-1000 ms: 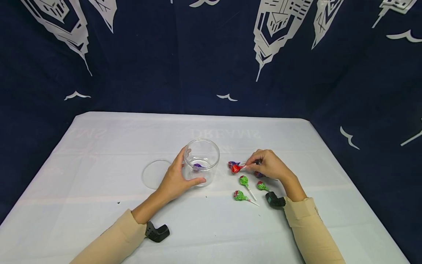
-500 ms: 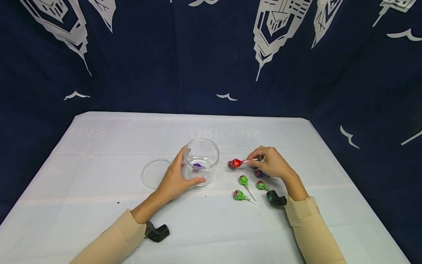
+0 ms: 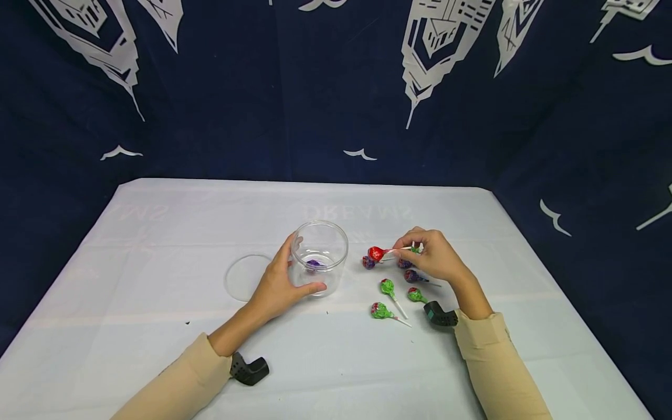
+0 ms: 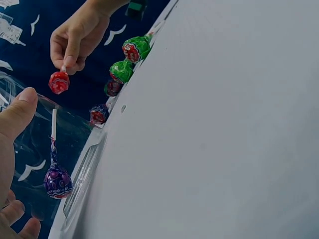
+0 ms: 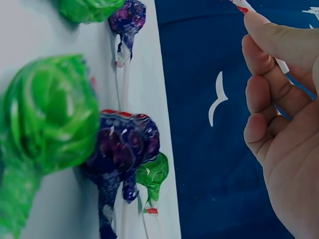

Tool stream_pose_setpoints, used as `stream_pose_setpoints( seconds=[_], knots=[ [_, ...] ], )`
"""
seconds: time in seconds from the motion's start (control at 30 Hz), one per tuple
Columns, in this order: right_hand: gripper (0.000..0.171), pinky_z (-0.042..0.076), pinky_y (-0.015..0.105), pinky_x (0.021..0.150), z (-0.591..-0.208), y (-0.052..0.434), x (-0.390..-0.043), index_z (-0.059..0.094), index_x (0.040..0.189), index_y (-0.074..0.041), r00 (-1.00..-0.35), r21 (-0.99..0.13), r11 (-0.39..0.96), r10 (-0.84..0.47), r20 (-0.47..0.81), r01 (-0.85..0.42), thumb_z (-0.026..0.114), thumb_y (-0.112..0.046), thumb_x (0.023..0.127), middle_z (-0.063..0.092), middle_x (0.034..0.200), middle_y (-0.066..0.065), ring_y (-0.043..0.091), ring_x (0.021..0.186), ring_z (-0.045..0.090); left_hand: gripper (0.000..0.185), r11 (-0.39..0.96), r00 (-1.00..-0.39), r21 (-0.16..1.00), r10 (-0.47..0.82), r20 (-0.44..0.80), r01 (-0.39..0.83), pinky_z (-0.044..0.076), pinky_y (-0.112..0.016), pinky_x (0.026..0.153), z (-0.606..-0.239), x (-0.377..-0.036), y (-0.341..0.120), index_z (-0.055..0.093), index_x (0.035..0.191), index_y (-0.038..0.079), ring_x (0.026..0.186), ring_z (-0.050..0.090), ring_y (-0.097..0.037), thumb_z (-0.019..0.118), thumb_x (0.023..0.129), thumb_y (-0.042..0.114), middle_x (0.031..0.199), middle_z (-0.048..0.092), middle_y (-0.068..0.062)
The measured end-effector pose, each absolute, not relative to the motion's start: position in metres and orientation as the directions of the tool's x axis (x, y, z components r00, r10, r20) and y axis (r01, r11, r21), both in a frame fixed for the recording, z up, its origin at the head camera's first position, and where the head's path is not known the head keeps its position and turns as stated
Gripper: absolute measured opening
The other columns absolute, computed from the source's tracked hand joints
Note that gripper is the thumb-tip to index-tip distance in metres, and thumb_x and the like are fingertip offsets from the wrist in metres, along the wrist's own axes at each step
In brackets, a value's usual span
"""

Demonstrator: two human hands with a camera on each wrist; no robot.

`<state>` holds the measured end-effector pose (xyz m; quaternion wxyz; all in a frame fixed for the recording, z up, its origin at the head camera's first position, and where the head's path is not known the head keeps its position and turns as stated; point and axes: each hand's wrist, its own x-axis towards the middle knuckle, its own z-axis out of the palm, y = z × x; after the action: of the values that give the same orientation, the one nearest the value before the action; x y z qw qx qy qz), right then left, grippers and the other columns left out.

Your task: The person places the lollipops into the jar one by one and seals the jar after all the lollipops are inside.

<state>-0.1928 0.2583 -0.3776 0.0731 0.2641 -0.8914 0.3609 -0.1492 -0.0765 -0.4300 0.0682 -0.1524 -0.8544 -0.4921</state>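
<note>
My left hand [image 3: 278, 284] holds a clear round jar [image 3: 338, 277] upright on the table, thumb and fingers on either side of its wall. Inside stands a purple-wrapped lollipop [image 4: 58, 181], its stick pointing up. To the right of the jar, my right hand [image 3: 431, 254] pinches a red lollipop [image 3: 375, 253] by the stick, lifted off the table with its head toward the jar. Below that hand lie purple lollipops [image 3: 412, 276]. Nearer to me are green lollipops [image 3: 387, 286]. One more green wrapper shows partly behind the right fingers.
A clear round lid [image 3: 245, 279] lies flat left of the jar, partly behind my left hand. White cloth covers the table [image 3: 315, 373]. A dark blue curtain [image 3: 336, 93] with white prints hangs behind. Black wrist devices [image 3: 249, 371] sit on both forearms.
The red lollipop has been lifted from the pile by my right hand, which rose slightly away from me. Purple lollipops beneath now show more. My left hand and the jar have stayed put.
</note>
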Motion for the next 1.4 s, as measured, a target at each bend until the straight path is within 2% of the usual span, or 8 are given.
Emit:
stream_pose_setpoints(
  seconds=[0.37, 0.47, 0.63, 0.8, 1.2, 1.4],
  knots=[
    [0.005, 0.041, 0.036, 0.063, -0.362, 0.245, -0.185, 0.074, 0.081, 0.002, -0.849, -0.621, 0.578, -0.376, 0.373, -0.529, 0.077, 0.006, 0.081, 0.068, 0.079, 0.008, 0.012, 0.072, 0.05, 0.119, 0.471, -0.947, 0.823, 0.195, 0.256, 0.319, 0.041, -0.052, 0.105, -0.432, -0.15, -0.077, 0.018, 0.158, 0.012, 0.129, 0.048, -0.035, 0.091, 0.069, 0.042, 0.156, 0.033, -0.014],
    [0.006, 0.04, 0.032, 0.063, -0.349, 0.237, -0.178, 0.073, 0.081, 0.005, -0.842, -0.635, 0.554, -0.376, 0.387, -0.539, 0.076, 0.01, 0.08, 0.067, 0.078, 0.011, 0.013, 0.071, 0.049, 0.118, 0.468, -0.947, 0.825, 0.194, 0.255, 0.318, 0.041, -0.052, 0.105, -0.432, -0.15, -0.077, 0.018, 0.158, 0.013, 0.129, 0.047, -0.035, 0.091, 0.068, 0.042, 0.156, 0.034, -0.014],
    [0.006, 0.039, 0.022, 0.063, -0.336, 0.228, -0.171, 0.072, 0.08, 0.006, -0.829, -0.635, 0.534, -0.382, 0.409, -0.559, 0.075, 0.011, 0.08, 0.067, 0.077, 0.012, 0.013, 0.07, 0.049, 0.118, 0.467, -0.947, 0.825, 0.193, 0.257, 0.319, 0.041, -0.053, 0.105, -0.432, -0.15, -0.077, 0.019, 0.158, 0.013, 0.129, 0.048, -0.035, 0.091, 0.068, 0.042, 0.156, 0.034, -0.014],
    [0.005, 0.041, 0.027, 0.062, -0.337, 0.227, -0.174, 0.072, 0.08, 0.006, -0.827, -0.648, 0.515, -0.367, 0.426, -0.562, 0.076, 0.01, 0.08, 0.067, 0.078, 0.012, 0.011, 0.071, 0.05, 0.118, 0.468, -0.943, 0.819, 0.195, 0.269, 0.33, 0.042, -0.052, 0.105, -0.433, -0.151, -0.077, 0.018, 0.158, 0.013, 0.129, 0.048, -0.035, 0.091, 0.069, 0.041, 0.156, 0.034, -0.014],
    [0.006, 0.04, 0.022, 0.064, -0.329, 0.213, -0.176, 0.071, 0.081, 0.009, -0.806, -0.675, 0.442, -0.363, 0.468, -0.591, 0.074, 0.014, 0.08, 0.067, 0.078, 0.016, 0.01, 0.071, 0.049, 0.119, 0.463, -0.942, 0.821, 0.195, 0.272, 0.333, 0.042, -0.052, 0.105, -0.432, -0.15, -0.077, 0.019, 0.158, 0.012, 0.129, 0.047, -0.035, 0.091, 0.068, 0.041, 0.156, 0.033, -0.015],
    [0.006, 0.041, 0.025, 0.064, -0.326, 0.209, -0.176, 0.071, 0.081, 0.01, -0.797, -0.682, 0.415, -0.364, 0.482, -0.602, 0.072, 0.016, 0.08, 0.066, 0.077, 0.018, 0.011, 0.071, 0.048, 0.118, 0.457, -0.94, 0.822, 0.196, 0.279, 0.339, 0.043, -0.051, 0.104, -0.432, -0.15, -0.077, 0.019, 0.157, 0.012, 0.129, 0.048, -0.035, 0.091, 0.068, 0.039, 0.155, 0.035, -0.016]
  ],
)
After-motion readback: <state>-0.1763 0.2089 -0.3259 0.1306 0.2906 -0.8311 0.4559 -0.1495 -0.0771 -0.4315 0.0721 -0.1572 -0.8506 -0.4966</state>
